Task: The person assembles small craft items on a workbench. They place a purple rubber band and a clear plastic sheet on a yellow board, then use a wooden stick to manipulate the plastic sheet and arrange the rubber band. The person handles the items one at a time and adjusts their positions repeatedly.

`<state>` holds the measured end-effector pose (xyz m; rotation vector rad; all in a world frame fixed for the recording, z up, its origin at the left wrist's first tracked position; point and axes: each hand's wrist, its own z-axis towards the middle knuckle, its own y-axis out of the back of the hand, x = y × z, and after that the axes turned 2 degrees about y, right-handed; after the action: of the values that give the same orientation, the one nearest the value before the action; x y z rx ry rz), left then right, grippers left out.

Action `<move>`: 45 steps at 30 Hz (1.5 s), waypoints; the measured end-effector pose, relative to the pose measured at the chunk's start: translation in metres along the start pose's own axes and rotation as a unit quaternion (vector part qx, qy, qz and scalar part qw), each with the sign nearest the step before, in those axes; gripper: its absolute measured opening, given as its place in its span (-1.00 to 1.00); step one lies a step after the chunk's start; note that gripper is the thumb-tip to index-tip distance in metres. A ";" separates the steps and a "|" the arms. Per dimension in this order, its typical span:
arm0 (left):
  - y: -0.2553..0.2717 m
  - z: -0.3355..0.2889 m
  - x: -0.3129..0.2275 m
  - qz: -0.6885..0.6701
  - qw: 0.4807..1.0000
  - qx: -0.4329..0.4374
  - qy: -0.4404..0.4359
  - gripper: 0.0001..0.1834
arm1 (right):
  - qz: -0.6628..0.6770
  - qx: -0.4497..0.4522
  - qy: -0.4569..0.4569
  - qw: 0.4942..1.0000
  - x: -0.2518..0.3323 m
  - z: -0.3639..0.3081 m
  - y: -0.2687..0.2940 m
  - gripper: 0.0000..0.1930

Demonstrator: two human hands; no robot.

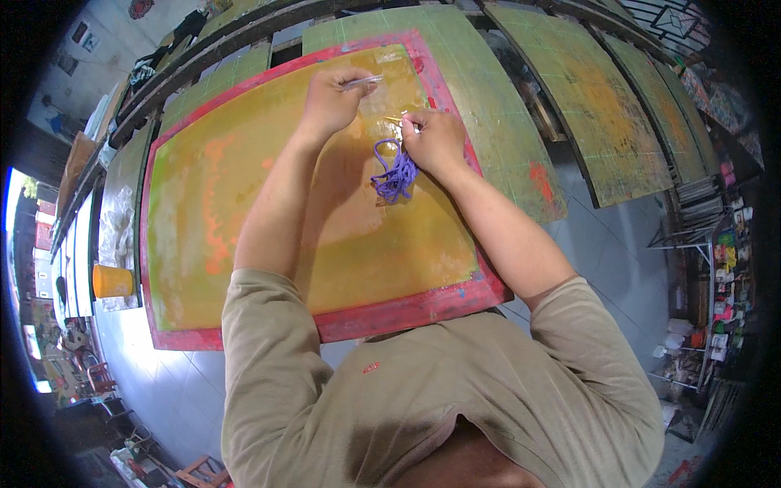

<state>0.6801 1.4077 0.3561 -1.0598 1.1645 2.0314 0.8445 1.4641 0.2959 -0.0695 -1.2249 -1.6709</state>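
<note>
In front of me lies a large printing screen with a red frame (pixel 399 303) and a yellow-green mesh (pixel 183 187). Over its far part, my left hand (pixel 332 99) pinches a thin, whitish see-through strip (pixel 363 80), pointing right. Close by, to the right and a little nearer, my right hand (pixel 437 138) is closed on a thin yellowish stick (pixel 394 119) whose tip points left. The mesh near that tip looks wet and shiny. A tangled bundle of purple cord (pixel 396 175) is just below the right hand, against the mesh; whether the hand also holds it I cannot tell.
Green-stained boards (pixel 586 106) stretch along the far side and right. An orange-yellow cup (pixel 112 281) and crumpled clear plastic (pixel 118 215) sit at the left. A rack with pots and containers (pixel 720 301) stands far right, above a tiled floor (pixel 622 244).
</note>
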 end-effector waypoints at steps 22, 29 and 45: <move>-0.002 0.004 0.000 0.031 0.999 0.031 -0.005 -0.86 | 0.020 0.062 0.019 0.998 0.008 0.000 0.003 -0.81; -0.001 0.003 0.006 -0.002 1.000 0.016 0.002 -0.85 | -0.044 0.044 -0.011 0.998 0.006 -0.002 0.001 -0.80; 0.001 0.006 0.008 -0.018 1.000 0.018 0.007 -0.86 | -0.034 -0.022 -0.020 0.999 -0.001 0.002 -0.006 -0.82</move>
<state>0.6728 1.4130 0.3518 -1.0725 1.1768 1.9701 0.8404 1.4660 0.2920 -0.0884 -1.2319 -1.7636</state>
